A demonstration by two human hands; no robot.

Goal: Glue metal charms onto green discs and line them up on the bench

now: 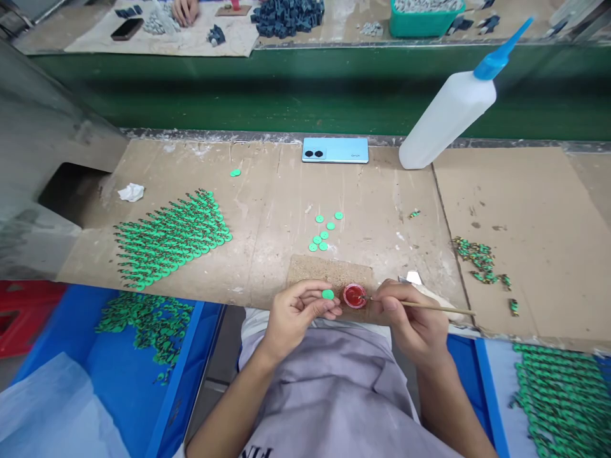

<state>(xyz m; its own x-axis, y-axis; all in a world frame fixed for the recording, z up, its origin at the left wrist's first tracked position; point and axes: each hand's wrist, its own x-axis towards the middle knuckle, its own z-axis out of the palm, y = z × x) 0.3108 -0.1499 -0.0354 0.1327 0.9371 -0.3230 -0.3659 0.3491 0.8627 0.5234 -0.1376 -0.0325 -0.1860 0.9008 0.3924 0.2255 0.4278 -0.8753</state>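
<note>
My left hand (300, 313) pinches a small green disc (328, 294) between its fingertips, just left of a little round pot of red paint (354, 296). In my right hand (415, 315) is a thin wooden stick (436, 307), perhaps a brush; its tip reaches into the red pot. The pot stands on a brown cork-like board (329, 270) at the table's front edge. Several loose green discs (323, 235) lie beyond the board. To the left, many green discs with small dark parts (174, 238) are laid out in slanting rows.
A blue phone (335, 151) and a tilted white squeeze bottle (446, 121) are at the back edge. Small green-and-gold parts (477, 257) lie right. Blue bins (176, 375) with green pieces flank my lap. Across the green partition (267, 89), another person's hand (185, 11) shows.
</note>
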